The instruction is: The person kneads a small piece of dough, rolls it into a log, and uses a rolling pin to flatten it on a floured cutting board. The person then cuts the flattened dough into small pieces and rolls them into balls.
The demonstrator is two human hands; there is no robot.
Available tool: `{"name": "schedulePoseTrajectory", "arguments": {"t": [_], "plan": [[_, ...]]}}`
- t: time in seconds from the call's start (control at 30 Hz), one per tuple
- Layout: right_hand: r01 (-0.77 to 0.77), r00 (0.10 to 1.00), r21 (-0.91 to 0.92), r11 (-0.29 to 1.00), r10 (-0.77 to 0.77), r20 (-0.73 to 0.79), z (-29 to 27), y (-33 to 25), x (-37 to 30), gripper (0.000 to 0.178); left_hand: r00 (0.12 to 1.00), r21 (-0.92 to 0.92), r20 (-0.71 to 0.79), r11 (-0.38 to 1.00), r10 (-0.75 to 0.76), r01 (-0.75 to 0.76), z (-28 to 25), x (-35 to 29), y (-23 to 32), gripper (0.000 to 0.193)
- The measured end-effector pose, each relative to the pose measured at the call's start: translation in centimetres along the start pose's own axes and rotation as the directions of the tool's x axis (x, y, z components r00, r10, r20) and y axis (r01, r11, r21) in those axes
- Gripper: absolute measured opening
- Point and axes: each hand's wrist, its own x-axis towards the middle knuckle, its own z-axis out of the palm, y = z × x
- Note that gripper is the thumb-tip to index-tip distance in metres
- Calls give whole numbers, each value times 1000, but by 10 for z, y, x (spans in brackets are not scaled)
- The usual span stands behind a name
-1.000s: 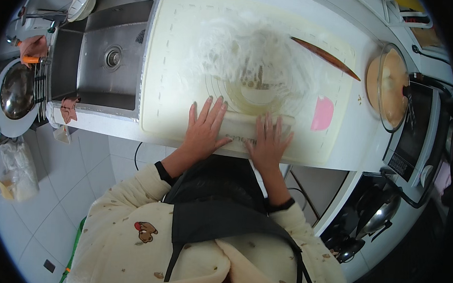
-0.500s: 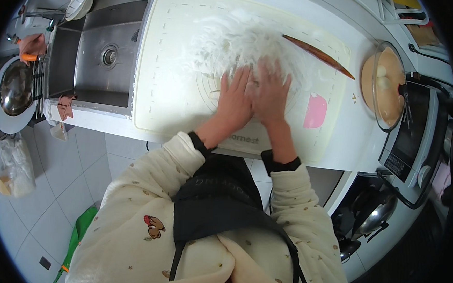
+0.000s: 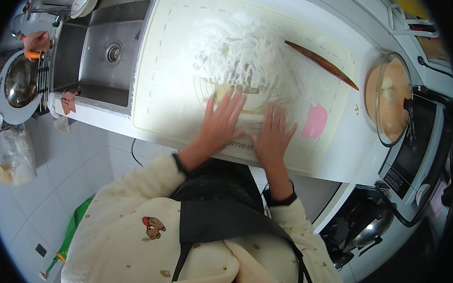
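Note:
My left hand (image 3: 220, 118) is open over the cream kneading mat (image 3: 157, 93), its fingers spread and pointing away from me. Beside it, my right hand (image 3: 274, 136) is open too, palm down over the mat's near part. Neither holds anything. Just beyond my fingertips lies white flour (image 3: 253, 50), smeared across the mat's middle and far part with streaks through it. A pink dough scraper (image 3: 315, 121) lies flat to the right of my right hand. Farther off, a brown wooden rolling pin (image 3: 322, 65) with tapered ends lies slantwise at the mat's right side.
Left of the mat is a steel sink (image 3: 106, 77) with a white bowl (image 3: 84, 2) at its far corner. On the right stands a glass bowl (image 3: 372, 106) holding pale round pieces, in front of a microwave (image 3: 418, 148). Pans (image 3: 367, 222) sit below the counter.
Both hands have drawn back toward me from the flour and moved apart. More of the mat's printed circles and smeared flour now show. The view has shifted slightly.

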Motion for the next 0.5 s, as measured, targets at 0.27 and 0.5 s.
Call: {"name": "schedulePoseTrajectory", "arguments": {"t": [0.27,0.5], "plan": [[6,987,9,1000,-5,-162,3,11,58,88,924,156,-314,948,-218,276,-6,88,-25,88],[55,998,31,998,-54,-26,16,14,-6,89,989,-15,90,993,-114,116,-1,-50,9,75]]}}
